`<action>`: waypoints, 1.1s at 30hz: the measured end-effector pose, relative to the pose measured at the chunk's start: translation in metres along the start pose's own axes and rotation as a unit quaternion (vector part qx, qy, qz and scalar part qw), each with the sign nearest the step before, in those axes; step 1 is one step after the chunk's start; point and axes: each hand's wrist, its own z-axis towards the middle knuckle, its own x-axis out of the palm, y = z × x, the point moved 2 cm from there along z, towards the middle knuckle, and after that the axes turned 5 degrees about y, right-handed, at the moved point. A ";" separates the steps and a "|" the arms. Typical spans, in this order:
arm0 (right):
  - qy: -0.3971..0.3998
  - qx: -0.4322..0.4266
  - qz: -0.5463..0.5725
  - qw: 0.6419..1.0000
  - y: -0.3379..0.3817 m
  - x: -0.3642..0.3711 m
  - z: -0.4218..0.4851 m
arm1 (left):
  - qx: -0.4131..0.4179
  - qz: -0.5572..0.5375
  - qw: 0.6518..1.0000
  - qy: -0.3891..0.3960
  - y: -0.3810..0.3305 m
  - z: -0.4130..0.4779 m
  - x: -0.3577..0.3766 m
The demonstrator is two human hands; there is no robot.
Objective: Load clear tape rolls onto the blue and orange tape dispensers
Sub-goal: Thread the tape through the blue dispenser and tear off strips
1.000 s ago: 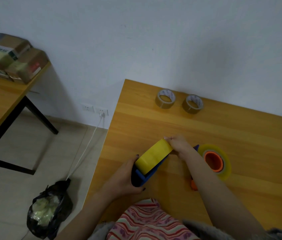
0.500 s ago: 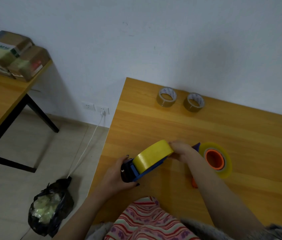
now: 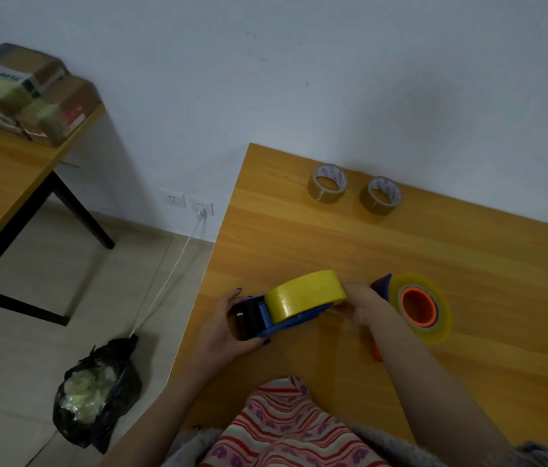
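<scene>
the blue plastic tape dispenser (image 3: pixel 294 322) lies with its long axis left to right near the front edge of the wooden table (image 3: pixel 468 257), and the wide yellowish clear tape roll (image 3: pixel 303 294) stands on edge in it between the hands. the left hand (image 3: pixel 222 328) is clamped round its black front end and the right hand (image 3: pixel 362 305) is curled on the roll's far side, so the right looks nearer for seating it. the white mark on that black end and the print inside the two brown tape rolls (image 3: pixel 326 193) are too small to read.
</scene>
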 end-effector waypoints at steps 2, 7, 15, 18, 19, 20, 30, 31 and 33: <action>-0.018 -0.012 -0.003 1.000 -0.003 -0.002 -0.002 | 0.001 -0.015 1.000 -0.011 0.000 0.002 -0.001; -0.109 -0.091 -0.106 0.984 0.004 -0.006 -0.011 | 0.013 -0.022 1.000 -0.017 -0.002 0.006 -0.003; -0.154 -0.175 -0.252 0.939 0.026 0.006 -0.031 | 0.029 0.042 0.999 0.017 0.002 0.005 -0.003; -0.162 -0.206 -0.264 0.928 0.030 0.012 -0.039 | 0.051 0.060 0.996 0.037 -0.019 0.004 -0.006; -0.164 -0.217 -0.270 0.924 0.031 0.015 -0.041 | 0.069 0.065 0.995 0.042 -0.028 0.005 -0.006; -0.166 -0.227 -0.277 0.919 0.034 0.018 -0.044 | 0.089 0.069 0.992 0.051 -0.039 0.007 -0.004; -0.101 -0.187 -0.107 0.971 0.034 0.015 -0.055 | 0.084 0.072 0.990 0.083 -0.066 0.024 0.013; -0.087 -0.175 -0.098 0.976 0.033 0.014 -0.055 | 0.081 0.074 0.991 0.080 -0.066 0.024 0.012; -0.084 -0.174 -0.093 0.977 0.032 0.012 -0.054 | 0.089 0.081 0.990 0.073 -0.068 0.023 0.013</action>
